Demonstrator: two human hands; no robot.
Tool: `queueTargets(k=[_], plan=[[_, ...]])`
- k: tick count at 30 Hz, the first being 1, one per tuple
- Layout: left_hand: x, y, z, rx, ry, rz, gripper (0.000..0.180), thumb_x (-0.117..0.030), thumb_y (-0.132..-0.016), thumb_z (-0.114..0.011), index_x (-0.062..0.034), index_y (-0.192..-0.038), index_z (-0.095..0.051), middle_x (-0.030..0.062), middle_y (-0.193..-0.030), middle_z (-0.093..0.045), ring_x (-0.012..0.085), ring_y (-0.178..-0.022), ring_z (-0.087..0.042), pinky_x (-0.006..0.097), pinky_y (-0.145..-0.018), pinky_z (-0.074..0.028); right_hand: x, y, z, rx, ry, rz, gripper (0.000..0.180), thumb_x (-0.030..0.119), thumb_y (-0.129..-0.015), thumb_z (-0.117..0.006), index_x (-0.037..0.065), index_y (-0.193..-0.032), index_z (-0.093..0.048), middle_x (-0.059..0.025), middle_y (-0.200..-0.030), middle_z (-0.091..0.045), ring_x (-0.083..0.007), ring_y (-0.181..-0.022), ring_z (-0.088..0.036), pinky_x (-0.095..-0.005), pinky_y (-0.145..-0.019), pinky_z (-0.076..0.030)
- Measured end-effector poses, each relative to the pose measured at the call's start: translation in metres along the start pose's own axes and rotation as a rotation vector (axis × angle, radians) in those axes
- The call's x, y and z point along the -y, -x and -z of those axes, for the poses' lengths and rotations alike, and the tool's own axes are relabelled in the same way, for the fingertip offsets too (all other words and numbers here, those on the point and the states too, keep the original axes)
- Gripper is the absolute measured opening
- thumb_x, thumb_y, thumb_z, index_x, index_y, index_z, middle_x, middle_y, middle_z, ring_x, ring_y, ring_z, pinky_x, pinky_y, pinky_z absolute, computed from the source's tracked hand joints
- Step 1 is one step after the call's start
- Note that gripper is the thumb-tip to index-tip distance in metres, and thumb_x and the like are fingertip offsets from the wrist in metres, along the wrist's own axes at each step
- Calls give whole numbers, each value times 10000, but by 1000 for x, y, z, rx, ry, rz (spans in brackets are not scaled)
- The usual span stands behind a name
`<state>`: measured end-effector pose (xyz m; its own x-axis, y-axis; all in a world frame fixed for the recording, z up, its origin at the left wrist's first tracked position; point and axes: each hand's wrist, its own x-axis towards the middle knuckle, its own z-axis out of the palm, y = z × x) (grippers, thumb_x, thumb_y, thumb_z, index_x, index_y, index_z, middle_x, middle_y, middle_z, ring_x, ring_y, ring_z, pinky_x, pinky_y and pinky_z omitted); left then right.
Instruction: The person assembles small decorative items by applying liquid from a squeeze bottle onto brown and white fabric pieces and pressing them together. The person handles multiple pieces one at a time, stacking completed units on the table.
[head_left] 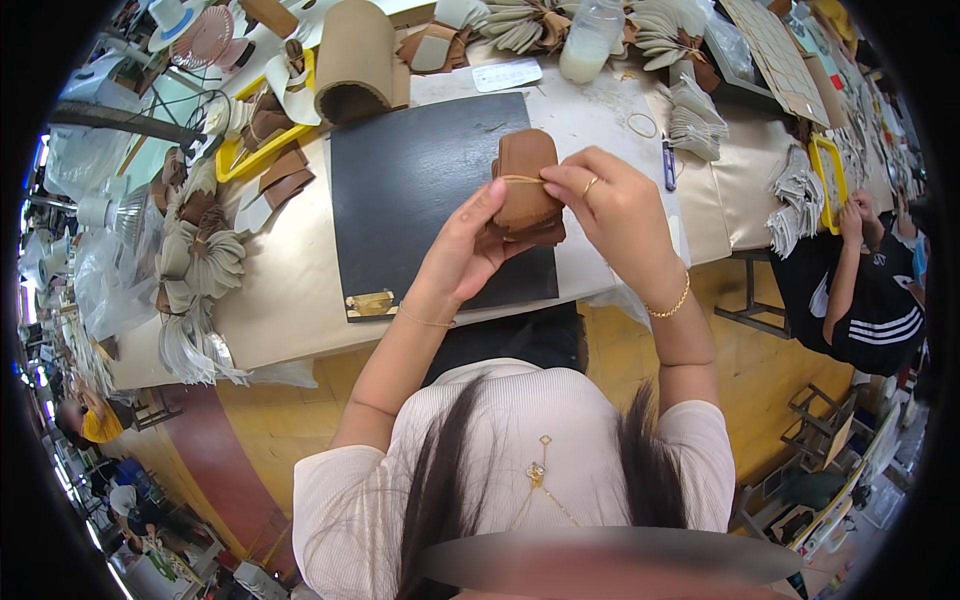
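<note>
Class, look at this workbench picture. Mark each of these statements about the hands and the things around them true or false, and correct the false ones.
1. Both hands hold a stack of brown leather pieces. True.
2. A rubber band runs around that stack. True.
3. The stack is held over a red mat. False: the mat is black.
4. The right hand wears a ring. True.
5. The plastic bottle lies on the floor. False: it stands on the table.
</note>
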<state>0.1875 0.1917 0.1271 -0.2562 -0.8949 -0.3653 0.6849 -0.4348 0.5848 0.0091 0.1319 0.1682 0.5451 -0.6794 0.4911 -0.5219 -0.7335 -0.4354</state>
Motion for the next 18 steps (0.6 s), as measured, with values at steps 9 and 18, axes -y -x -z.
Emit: queueTargets(k=[9,18], plan=[[0,7,42,-121,-367,-112,533,-289,-885,-741,49,-1221,-502,124,-1114,-624,139,-1009,-603,300,-899,-498,15,-2,-30,245,336,286,96,79,-712,-651,54,-754,-568,-53,-720,-537,-191,-636,-598,-306,-578,-487],[-1,13,53,-152,-618,-192,574,-217,-838,-774,38,-1272,-498,119,-1103,-645,147,-1013,-605,277,-886,-489,5,6,-46,197,-334,25,78,55,-769,-694,54,-792,-619,-78,-828,-617,-243,-770,-602,-341,-709,-481]])
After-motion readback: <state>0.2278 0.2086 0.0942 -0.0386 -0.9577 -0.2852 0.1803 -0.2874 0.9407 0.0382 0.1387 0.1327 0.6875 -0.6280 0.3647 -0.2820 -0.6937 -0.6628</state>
